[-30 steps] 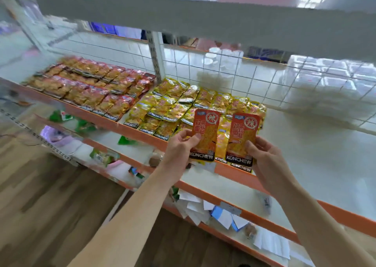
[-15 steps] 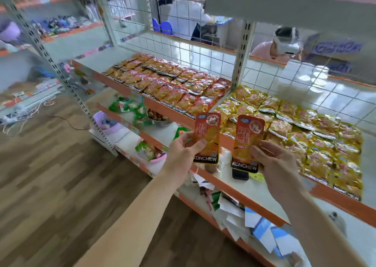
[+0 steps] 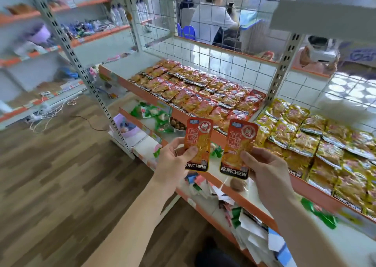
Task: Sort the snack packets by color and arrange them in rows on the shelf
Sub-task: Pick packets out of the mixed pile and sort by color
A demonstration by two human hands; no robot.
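**Step in hand:** transfer of two red packets to their colour group.

- The left hand [image 3: 175, 161] pinches the left red packet [image 3: 198, 142] at its lower half, thumb on the face.
- The right hand [image 3: 268, 169] pinches the right red packet [image 3: 239, 148] the same way.
- Both packets stand upright, side by side but apart, in front of the shelf [image 3: 126, 63] — not yet laid down.

**Shelf contents:** the red rows [image 3: 203, 95] lie left of the post [image 3: 274, 83] and the yellow rows [image 3: 315, 140] right of it.

**Next move (judged):** lay both packets on the red rows' near edge, aligned with their neighbours.

**Lower shelf [image 3: 132, 115]:** a bowl [image 3: 178, 125] holds small brown round items — green packets [image 3: 160, 122] lie beside it.
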